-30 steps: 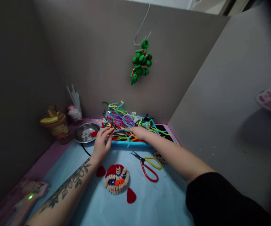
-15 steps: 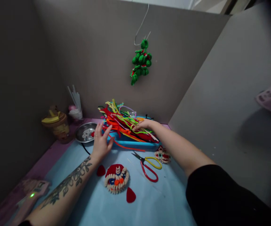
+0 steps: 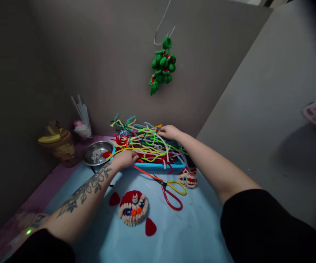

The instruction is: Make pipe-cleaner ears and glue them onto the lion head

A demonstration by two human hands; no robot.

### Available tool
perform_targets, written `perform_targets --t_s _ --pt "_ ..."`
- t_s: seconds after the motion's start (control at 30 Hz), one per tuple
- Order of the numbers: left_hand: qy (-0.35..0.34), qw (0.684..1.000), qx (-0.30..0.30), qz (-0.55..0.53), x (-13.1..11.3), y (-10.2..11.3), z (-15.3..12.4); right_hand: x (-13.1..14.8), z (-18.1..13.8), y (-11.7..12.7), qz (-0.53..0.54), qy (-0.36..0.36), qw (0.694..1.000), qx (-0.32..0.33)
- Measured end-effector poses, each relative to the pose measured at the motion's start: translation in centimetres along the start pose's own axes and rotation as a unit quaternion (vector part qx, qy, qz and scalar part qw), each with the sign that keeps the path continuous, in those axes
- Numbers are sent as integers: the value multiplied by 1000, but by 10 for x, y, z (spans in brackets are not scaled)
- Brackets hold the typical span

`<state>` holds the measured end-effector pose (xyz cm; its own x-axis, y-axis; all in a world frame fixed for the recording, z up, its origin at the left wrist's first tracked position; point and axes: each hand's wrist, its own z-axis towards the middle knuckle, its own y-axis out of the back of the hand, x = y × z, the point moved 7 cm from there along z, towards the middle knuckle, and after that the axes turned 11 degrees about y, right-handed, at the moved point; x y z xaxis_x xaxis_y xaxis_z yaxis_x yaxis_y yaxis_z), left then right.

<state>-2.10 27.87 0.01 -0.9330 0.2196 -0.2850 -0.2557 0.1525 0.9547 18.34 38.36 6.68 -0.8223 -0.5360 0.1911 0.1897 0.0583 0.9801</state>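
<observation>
A heap of multicoloured pipe cleaners (image 3: 149, 140) fills a blue tray (image 3: 158, 166) against the back wall. My left hand (image 3: 125, 159) reaches over the tray's front left edge, fingers curled down among the stems. My right hand (image 3: 170, 132) is at the back right of the heap, its fingers bent round stems and partly hidden. One orange pipe cleaner (image 3: 148, 173) hangs over the front edge towards red-and-yellow-handled scissors (image 3: 171, 191). Nearer me lies a round red, cream and blue face ornament (image 3: 134, 208) with an orange nose, between two red felt pieces (image 3: 150, 227).
A metal bowl (image 3: 97, 153) with small pale bits stands left of the tray. Behind it are a brown pot (image 3: 60, 146) and a holder with white sticks (image 3: 83, 122). A small cream-and-red ornament (image 3: 188, 178) sits by the tray's right corner. A green tree ornament (image 3: 163, 64) hangs above.
My left hand has gone from spread fingers to curled ones, moving right into the tray. My right hand has shifted slightly up and back. The red and orange stems on top have given way to yellow-green ones.
</observation>
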Motion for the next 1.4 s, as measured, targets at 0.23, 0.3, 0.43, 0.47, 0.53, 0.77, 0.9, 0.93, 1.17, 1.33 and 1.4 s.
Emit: perform_targets --t_s 0.23,0.3,0.43,0.47,0.53,0.77,0.9,0.93,1.17,1.33,1.4 --pt "-3 1000 -19 -16 9 28 -17 -19 -21 -12 179 -4 977 -112" --pt "-32 996 -71 -46 15 42 -32 -27 -28 -2 232 14 954 -187" --pt "-136 987 -77 -20 14 38 -66 -29 -50 25 246 38 914 -321" --pt "-172 983 -70 0 10 31 -74 -23 -58 32 232 44 907 -348" --pt "-224 971 -77 42 2 19 -87 -3 -77 45 199 61 892 -401" --pt "-213 959 -130 137 12 -13 -82 142 -140 1 25 320 935 -152" --pt "-213 957 -141 137 25 -15 -76 171 -155 -62 -48 260 963 58" --pt "-219 956 -145 130 25 -12 -77 171 -153 -73 -50 232 968 79" --pt "-200 942 -268 -2 24 32 -94 159 -117 -114 -39 97 988 110" --pt "-161 932 -320 -61 38 49 -100 162 -116 -112 -21 73 988 136" --pt "-141 920 -353 -95 42 57 -106 163 -121 -95 -12 90 991 102"
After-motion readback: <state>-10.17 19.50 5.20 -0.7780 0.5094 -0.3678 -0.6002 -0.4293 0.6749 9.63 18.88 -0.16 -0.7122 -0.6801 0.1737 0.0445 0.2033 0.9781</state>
